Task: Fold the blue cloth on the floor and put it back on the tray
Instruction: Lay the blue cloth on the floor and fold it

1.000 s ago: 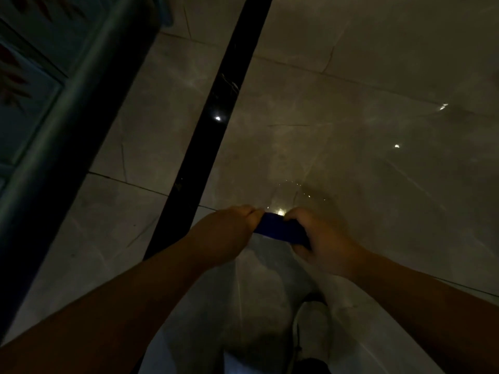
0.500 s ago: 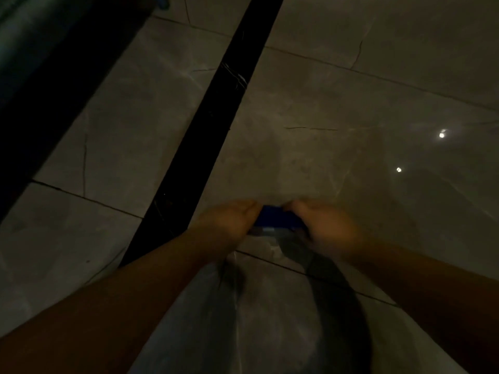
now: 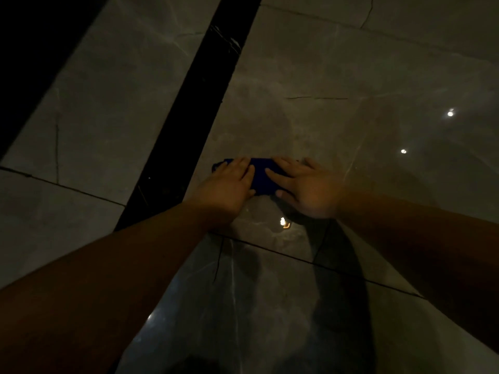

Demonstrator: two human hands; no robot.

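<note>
The tiled floor [image 3: 310, 63] carries my blue cloth [image 3: 261, 176], lying as a small compact strip just beside the black inlay band [image 3: 189, 117]. My left hand [image 3: 229, 182] and right hand [image 3: 305, 184] press flat on it, fingers spread, gripping nothing. I judge folding nearly done; no tray is in view.

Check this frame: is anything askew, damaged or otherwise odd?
Nothing stands out. The blue cloth lies on the floor beside the black strip, with the left hand and right hand pressed flat on it. No tray is in view.
</note>
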